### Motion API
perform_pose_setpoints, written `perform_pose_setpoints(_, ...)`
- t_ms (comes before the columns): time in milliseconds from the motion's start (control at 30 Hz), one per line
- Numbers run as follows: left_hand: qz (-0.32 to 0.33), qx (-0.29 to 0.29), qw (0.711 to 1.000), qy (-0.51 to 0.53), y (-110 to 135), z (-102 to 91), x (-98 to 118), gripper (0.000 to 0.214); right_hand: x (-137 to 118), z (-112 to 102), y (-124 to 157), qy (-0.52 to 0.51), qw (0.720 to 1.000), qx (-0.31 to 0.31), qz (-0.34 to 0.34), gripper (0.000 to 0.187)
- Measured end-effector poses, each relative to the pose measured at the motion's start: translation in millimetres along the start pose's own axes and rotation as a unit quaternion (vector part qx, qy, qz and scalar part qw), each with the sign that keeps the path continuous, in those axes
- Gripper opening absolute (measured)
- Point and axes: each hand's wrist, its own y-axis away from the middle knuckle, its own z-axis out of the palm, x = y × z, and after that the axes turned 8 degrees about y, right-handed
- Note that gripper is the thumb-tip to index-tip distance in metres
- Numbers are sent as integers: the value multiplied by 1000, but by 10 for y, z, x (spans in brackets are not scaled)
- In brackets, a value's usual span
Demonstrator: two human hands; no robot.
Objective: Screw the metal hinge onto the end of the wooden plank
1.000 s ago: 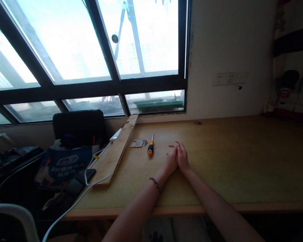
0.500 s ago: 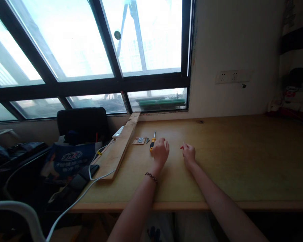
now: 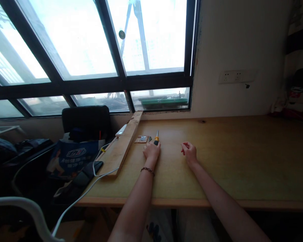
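Observation:
A screwdriver (image 3: pixel 157 138) with a yellow and black handle lies on the table, its shaft pointing to the window. My left hand (image 3: pixel 152 151), with a braided bracelet at the wrist, is closed around the rear of that handle. To the right, my right hand (image 3: pixel 189 153) rests just over the tabletop with fingertips pinched together; what they hold, if anything, is too small to name. Left of the screwdriver is a small flat brownish piece (image 3: pixel 138 140) with grey metallic parts on it. Several thin dark bits, perhaps screws (image 3: pixel 149 138), lie between the two.
A long wooden plank (image 3: pixel 123 148) runs along the table's left side, with a white power strip (image 3: pixel 121 130) behind it. A white cable (image 3: pixel 78 200) crosses the plank's near end. A chair (image 3: pixel 86 121) and a blue bag (image 3: pixel 74 156) stand left of the wooden table (image 3: pixel 237 161).
My left hand has moved left and nearer, and now grips the screwdriver handle. A red tip seen earlier at my right fingers no longer shows clearly. The view has shifted slightly.

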Motion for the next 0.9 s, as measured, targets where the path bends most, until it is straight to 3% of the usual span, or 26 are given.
perform_pose_setpoints(200,-25,-16,998,63,-51,-48,-14,55,-21,-18,4,-12,1000,-10,7,24)
perform_pose_setpoints(333,28,-19,976,214,40,-66,121,55,-35,-13,-9,-34,998,-47,21,28)
perform_pose_setpoints(400,49,-61,937,341,159,-27,255,56,-53,2,-10,-53,996,-75,21,35)
perform_pose_setpoints(467,50,-122,876,465,310,46,397,55,-74,20,-4,-77,992,-100,20,41)
perform_pose_setpoints(533,51,-173,834,521,460,127,506,53,-86,38,4,-111,986,-118,27,46)
perform_pose_setpoints(600,93,-205,828,514,572,183,561,51,-81,54,5,-142,982,-117,43,48)
perform_pose_setpoints(767,310,-223,861,336,616,121,503,47,-60,27,-96,-167,981,-67,74,39)
perform_pose_setpoints(900,376,-206,883,189,537,27,432,50,-105,-255,-348,-98,992,-3,78,40)
